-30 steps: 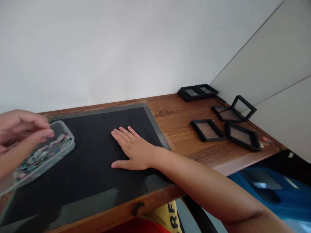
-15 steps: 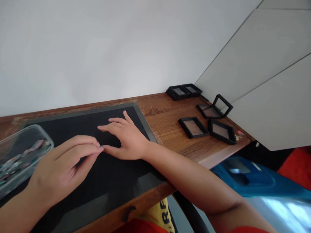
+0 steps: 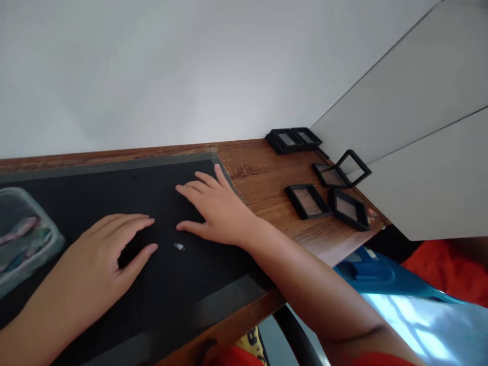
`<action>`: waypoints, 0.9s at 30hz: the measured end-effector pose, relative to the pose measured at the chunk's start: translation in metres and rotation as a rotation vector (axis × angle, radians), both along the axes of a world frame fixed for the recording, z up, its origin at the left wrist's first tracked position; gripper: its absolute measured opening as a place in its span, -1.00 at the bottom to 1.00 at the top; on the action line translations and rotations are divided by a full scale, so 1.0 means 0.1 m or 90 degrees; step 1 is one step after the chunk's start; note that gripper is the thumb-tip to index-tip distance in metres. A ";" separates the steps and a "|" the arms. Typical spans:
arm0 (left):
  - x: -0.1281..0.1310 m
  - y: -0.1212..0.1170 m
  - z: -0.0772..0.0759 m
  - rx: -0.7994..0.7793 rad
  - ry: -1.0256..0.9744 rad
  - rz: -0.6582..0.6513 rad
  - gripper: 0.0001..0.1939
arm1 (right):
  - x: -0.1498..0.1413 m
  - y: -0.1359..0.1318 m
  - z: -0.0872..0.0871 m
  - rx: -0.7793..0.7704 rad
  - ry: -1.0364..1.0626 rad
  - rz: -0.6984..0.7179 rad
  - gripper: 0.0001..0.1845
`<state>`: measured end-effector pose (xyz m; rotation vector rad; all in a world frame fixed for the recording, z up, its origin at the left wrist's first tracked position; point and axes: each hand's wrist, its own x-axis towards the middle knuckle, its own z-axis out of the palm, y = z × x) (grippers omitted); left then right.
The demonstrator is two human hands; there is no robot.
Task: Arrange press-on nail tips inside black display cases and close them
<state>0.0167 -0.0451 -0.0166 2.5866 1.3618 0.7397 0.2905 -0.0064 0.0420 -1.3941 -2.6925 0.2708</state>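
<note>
A tiny shiny piece (image 3: 179, 246), pale with dark greenish ends, lies on the black mat (image 3: 160, 295); it is too small to name. To its left, apart from it, my left hand (image 3: 102, 254) holds nothing, thumb and fingers parted. My right hand (image 3: 217, 208) rests on the mat just above the piece, fingers spread, its thumb close by. At the left edge stands a clear plastic container (image 3: 53, 239) with small pinkish and green pieces inside, near my left hand.
Black-framed cases (image 3: 308, 201) lie on the wooden table at the right, one of them propped open (image 3: 348, 170). More black cases (image 3: 285, 140) are stacked by the wall. Below the table's right side is a blue plastic seat (image 3: 373, 272); an orange-red cloth (image 3: 446, 272) shows behind it.
My left hand has let go of the tiny piece, its pinch opened, and drawn back left. The piece now lies on the mat. My right thumb is apart from my left fingers.
</note>
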 end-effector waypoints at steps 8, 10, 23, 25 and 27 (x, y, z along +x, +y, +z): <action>0.19 -0.10 0.07 0.124 0.095 -0.150 -0.51 | 0.15 0.07 0.09 -0.029 -0.083 -0.074 -0.14; 0.25 -0.13 0.07 0.171 0.119 -0.199 -0.56 | 0.18 0.10 0.12 -0.031 -0.080 -0.090 -0.14; 0.18 -0.08 0.02 0.058 -0.039 -0.166 -0.79 | 1.50 -0.27 0.53 -0.036 -0.116 -0.277 -0.11; 0.19 -0.08 0.01 0.049 -0.057 -0.160 -0.75 | 1.84 -0.38 0.53 -0.086 -0.158 -0.336 0.00; 0.19 -0.08 -0.01 0.036 -0.068 -0.152 -0.73 | 2.07 -0.45 0.49 -0.134 -0.186 -0.362 0.08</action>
